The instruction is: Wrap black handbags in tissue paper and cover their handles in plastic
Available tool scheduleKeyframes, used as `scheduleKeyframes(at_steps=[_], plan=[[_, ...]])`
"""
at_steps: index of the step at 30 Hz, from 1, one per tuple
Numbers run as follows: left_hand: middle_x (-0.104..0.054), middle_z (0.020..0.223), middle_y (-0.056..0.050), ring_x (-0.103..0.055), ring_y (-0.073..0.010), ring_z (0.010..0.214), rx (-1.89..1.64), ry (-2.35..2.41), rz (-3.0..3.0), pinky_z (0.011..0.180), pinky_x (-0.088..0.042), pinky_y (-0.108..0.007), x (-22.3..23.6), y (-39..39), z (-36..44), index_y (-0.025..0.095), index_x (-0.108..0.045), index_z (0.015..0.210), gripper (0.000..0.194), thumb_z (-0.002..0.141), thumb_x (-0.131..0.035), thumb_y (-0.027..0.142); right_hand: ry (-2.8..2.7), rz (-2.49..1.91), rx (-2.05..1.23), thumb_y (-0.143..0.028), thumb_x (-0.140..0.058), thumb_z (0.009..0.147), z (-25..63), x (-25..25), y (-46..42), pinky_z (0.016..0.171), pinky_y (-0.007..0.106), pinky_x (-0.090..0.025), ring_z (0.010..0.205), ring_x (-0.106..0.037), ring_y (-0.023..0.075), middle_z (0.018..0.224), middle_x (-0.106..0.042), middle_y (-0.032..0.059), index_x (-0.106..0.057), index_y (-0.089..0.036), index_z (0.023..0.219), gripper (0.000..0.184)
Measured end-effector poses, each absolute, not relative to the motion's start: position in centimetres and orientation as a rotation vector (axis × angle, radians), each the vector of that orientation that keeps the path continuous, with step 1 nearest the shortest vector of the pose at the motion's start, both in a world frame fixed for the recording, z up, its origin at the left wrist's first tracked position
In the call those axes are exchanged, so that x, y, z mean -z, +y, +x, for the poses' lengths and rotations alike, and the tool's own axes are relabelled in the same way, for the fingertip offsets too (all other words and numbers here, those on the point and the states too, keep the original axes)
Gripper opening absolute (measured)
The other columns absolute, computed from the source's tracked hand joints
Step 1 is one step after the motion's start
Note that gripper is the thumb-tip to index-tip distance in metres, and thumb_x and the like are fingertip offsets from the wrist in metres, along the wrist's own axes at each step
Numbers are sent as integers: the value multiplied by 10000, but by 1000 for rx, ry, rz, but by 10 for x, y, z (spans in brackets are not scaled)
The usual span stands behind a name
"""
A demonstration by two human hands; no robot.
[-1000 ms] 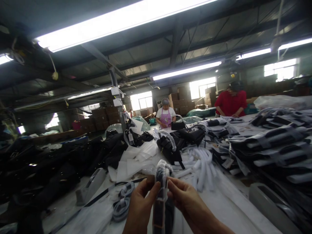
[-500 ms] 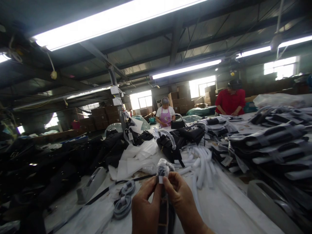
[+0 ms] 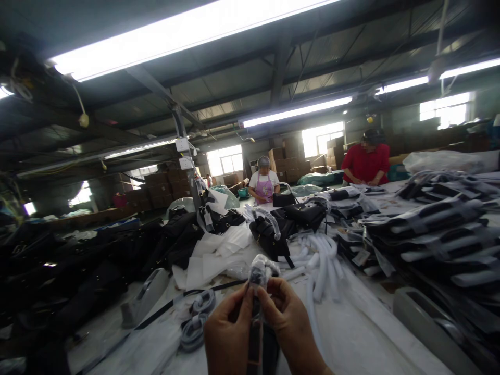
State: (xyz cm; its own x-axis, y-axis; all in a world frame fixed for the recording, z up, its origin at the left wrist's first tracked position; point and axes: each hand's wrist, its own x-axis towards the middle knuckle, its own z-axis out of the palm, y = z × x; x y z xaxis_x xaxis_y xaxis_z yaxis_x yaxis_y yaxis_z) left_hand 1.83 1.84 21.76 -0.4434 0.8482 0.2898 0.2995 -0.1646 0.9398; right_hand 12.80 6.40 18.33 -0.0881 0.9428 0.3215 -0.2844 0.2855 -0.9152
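Both hands are close together at the lower middle. My left hand [image 3: 230, 325] pinches the near end of a bag handle [image 3: 262, 266] wrapped in clear plastic and white padding. Opposite it, my right hand [image 3: 289, 317] has its thumb and fingers closed on the same wrapped end. Beneath the hands hangs a dark bag [image 3: 269, 349], mostly covered by them, with a thin brownish outline on it. To the left of my left hand, coiled grey straps [image 3: 192, 333] lie on the white-covered table [image 3: 152, 349].
Black bags [image 3: 97, 260] are heaped on the left, white paper sheets [image 3: 211, 260] and foam tubes [image 3: 322, 265] ahead. Padded bags [image 3: 441, 245] are stacked at right. Grey tape dispensers [image 3: 144, 297] stand either side. Two people work across the table.
My left thumb and fingertips have risen on the wrapped handle end. A small white piece that showed between the thumbs is now covered. The coiled straps stay put.
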Motion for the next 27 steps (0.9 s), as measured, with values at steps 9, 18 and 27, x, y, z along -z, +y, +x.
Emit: scheduleKeyframes(at_steps=[9, 18, 27], plan=[[-767, 1057, -57, -716, -301, 977, -1940, 1920, 1751, 890, -516, -363, -213, 7, 33, 309, -786, 981, 201, 810, -694, 364, -1184, -673, -1268, -541, -736, 802, 128, -188, 60, 594, 269, -487, 701, -625, 180, 819, -654, 27, -550, -192, 907, 409], [-583, 1380, -104, -558, -390, 1253, -1880, 1953, 1760, 1143, -315, -505, -183, 17, 52, 255, -627, 1291, 419, 881, -597, 331, -1182, -643, -1235, -508, -756, 788, 131, -192, 59, 675, 288, -516, 749, -634, 194, 774, -615, 2, -560, -196, 820, 370], [-660, 1302, -73, -594, -320, 1231, -1802, 1795, 1774, 1086, -423, -423, -206, 3, 43, 269, -708, 1185, 364, 871, -579, 399, -1108, -621, -1413, -506, -797, 747, 140, -195, 61, 668, 266, -467, 772, -624, 190, 831, -690, 37, -652, -162, 883, 397]])
